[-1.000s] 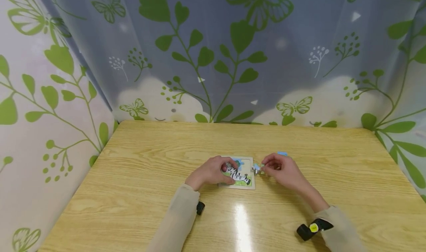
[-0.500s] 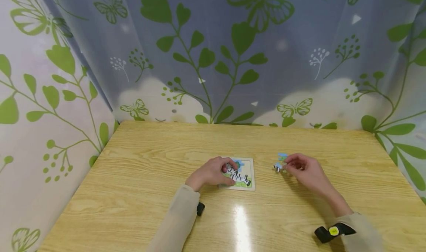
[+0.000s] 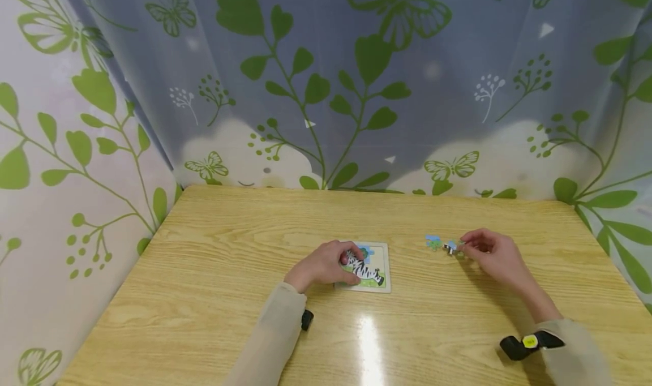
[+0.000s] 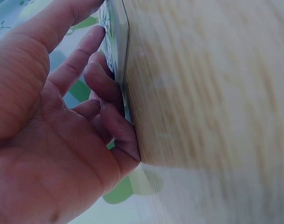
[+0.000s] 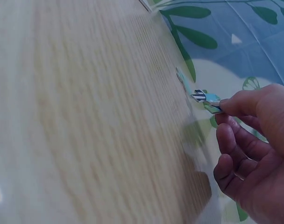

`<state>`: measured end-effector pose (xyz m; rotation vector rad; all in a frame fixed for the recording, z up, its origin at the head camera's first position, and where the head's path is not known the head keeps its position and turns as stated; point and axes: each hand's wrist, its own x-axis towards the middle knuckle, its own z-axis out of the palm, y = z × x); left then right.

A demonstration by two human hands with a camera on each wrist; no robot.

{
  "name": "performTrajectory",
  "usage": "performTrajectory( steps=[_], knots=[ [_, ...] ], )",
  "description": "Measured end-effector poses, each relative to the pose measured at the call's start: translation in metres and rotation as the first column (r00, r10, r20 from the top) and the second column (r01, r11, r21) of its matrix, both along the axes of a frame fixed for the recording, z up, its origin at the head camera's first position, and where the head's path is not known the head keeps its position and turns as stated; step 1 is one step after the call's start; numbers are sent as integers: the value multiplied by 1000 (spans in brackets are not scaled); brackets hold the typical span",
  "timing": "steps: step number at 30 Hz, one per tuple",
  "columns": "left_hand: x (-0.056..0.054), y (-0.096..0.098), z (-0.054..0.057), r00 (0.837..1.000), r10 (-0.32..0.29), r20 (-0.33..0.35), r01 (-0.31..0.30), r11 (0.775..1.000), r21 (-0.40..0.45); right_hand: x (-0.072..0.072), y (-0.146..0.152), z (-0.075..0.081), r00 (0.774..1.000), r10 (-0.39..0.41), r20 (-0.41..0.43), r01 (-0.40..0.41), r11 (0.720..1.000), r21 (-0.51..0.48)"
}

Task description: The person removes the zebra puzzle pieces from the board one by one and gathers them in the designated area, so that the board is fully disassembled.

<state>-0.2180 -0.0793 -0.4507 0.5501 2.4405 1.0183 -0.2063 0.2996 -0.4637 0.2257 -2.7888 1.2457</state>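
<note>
right hand (image 3: 496, 258) pinched the striped piece (image 3: 450, 247), just right of the loose piece (image 3: 432, 241) | left hand (image 3: 328, 260) rested on the puzzle tray (image 3: 387, 267), couldn't tell if gripping | tip-only pinch could've slipped and dropped it tbh

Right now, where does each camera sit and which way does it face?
Head: on the head, facing forward and down at the table and puzzle board; the left hand, right hand and both sleeves show.
Left wrist: on that wrist, facing the board's edge; only the left hand shows.
Right wrist: on that wrist, facing the pinched piece; only the right hand shows.
Head and right wrist share the pinched piece.
</note>
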Motion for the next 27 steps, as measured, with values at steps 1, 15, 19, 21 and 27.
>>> performTrajectory(
  steps=[1, 15, 19, 21, 27],
  knots=[
    [0, 0, 0, 1000, 0, 0, 0, 1000, 0, -1, 2, 0, 1000, -3, 6, 3, 1000, 2],
    [0, 0, 3, 1000, -18, -1, 18, 1000, -11, -19, 9, -3, 998, -23, 56, 19, 997, 74],
    [0, 0, 3, 1000, -25, 4, 25, 1000, -11, -21, 8, -3, 998, -30, 56, 25, 995, 102],
    [0, 0, 3, 1000, -25, 7, 25, 1000, -13, -21, 8, -3, 998, -32, 55, 26, 993, 113],
    [-1, 0, 2, 1000, -23, 5, 23, 999, -22, -23, 9, -4, 998, -33, 48, 27, 991, 128]
  ],
)
